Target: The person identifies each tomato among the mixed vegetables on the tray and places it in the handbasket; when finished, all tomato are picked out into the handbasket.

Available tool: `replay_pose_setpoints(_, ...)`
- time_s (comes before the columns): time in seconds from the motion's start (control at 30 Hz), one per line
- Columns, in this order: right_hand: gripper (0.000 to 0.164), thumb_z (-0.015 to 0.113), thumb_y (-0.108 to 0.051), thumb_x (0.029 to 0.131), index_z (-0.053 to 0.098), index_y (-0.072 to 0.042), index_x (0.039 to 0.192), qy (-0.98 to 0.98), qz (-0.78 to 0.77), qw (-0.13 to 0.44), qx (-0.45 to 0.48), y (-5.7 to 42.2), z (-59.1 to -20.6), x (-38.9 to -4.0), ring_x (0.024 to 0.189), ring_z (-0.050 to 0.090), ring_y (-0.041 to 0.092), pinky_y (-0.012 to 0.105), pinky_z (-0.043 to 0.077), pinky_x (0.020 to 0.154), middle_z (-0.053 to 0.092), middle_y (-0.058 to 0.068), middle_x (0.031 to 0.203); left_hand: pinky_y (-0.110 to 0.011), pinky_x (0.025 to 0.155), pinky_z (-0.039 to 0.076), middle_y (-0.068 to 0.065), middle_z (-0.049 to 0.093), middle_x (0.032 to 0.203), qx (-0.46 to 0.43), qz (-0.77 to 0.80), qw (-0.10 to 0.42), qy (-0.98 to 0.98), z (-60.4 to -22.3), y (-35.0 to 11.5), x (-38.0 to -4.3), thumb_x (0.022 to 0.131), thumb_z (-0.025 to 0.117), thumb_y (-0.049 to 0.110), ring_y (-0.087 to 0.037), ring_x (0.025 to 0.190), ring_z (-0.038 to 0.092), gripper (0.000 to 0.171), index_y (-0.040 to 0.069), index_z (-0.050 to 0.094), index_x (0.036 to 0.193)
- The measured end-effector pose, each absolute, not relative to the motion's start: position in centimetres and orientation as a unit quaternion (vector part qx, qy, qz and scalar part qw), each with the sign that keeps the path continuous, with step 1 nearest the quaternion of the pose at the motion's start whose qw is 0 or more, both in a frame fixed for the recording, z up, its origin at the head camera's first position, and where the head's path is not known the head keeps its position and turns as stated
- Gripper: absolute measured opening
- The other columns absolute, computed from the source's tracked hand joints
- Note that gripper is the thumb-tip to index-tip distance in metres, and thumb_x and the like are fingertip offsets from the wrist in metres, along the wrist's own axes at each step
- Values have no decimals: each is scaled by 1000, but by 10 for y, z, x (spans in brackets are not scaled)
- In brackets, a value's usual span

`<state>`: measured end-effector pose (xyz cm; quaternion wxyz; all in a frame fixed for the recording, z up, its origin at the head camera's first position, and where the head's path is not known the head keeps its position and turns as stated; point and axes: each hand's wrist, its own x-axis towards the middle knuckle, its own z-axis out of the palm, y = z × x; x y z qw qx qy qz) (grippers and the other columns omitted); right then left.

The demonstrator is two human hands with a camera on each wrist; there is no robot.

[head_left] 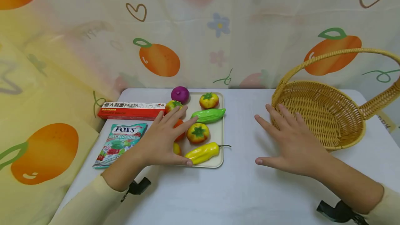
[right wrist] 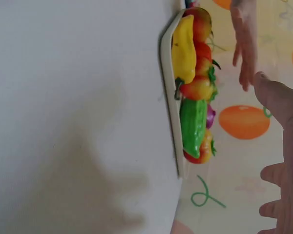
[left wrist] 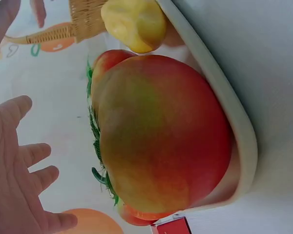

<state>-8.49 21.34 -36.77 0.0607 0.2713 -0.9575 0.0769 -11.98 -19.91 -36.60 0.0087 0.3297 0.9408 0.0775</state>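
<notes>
Two hands reach over one white table [head_left: 237, 197], fingers and thumbs spread: the left hand [head_left: 162, 141] over the left side of one tray [head_left: 216, 136], the right hand [head_left: 295, 145] just beside one wicker basket [head_left: 331, 114] at the far right. On the tray show three yellow-and-red fruits [head_left: 198, 133], one purple vegetable [head_left: 180, 94], one green vegetable [head_left: 209, 116] and one yellow pepper [head_left: 203, 153]; the left hand partly hides others, so their total cannot be told. Left of the tray lie one red pasta box [head_left: 132, 113] and, nearer, one candy bag [head_left: 120, 141].
</notes>
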Motion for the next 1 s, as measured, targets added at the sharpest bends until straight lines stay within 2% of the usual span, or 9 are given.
replay_pose_setpoints(0.2, 108, 75, -80, 80, 42, -22, 166, -948, 100, 92, 289, 203, -373, -84, 154, 29, 49, 75, 32, 114, 33, 16, 170, -75, 121, 26, -2, 20, 177, 308, 103, 8, 946, -367, -204, -110, 68, 78, 87, -31, 160, 21, 119, 40, 35, 168)
replay_pose_setpoints(0.47, 101, 82, -70, 80, 48, -21, 162, -933, 146, 116, 309, 189, -380, -84, 143, 44, 39, 65, 43, 111, 47, 13, 158, -72, 118, 34, -4, 29, 173, 278, 148, -4, 949, -372, -219, -98, 68, 87, 77, -31, 157, 27, 118, 35, 38, 167)
replay_pose_setpoints(0.57, 100, 83, -69, 80, 49, -22, 161, -931, 155, 119, 309, 185, -383, -83, 139, 47, 36, 62, 44, 110, 50, 12, 155, -72, 117, 36, -4, 32, 172, 259, 160, -4, 953, -374, -225, -93, 68, 89, 75, -33, 156, 30, 118, 35, 39, 166)
replay_pose_setpoints(0.77, 98, 82, -68, 81, 49, -24, 161, -929, 174, 110, 307, 172, -386, -82, 132, 52, 31, 55, 49, 105, 54, 8, 148, -75, 103, 49, -6, 35, 170, 211, 193, -3, 958, -376, -237, -87, 68, 94, 67, -37, 150, 39, 117, 32, 41, 166)
replay_pose_setpoints(1.0, 92, 80, -67, 85, 50, -25, 161, -923, 205, 87, 313, 157, -388, -77, 129, 56, 30, 52, 54, 99, 55, 6, 146, -76, 105, 46, -9, 34, 169, 197, 260, 14, 945, -390, -257, -82, 73, 97, 53, -39, 150, 39, 113, 27, 39, 167)
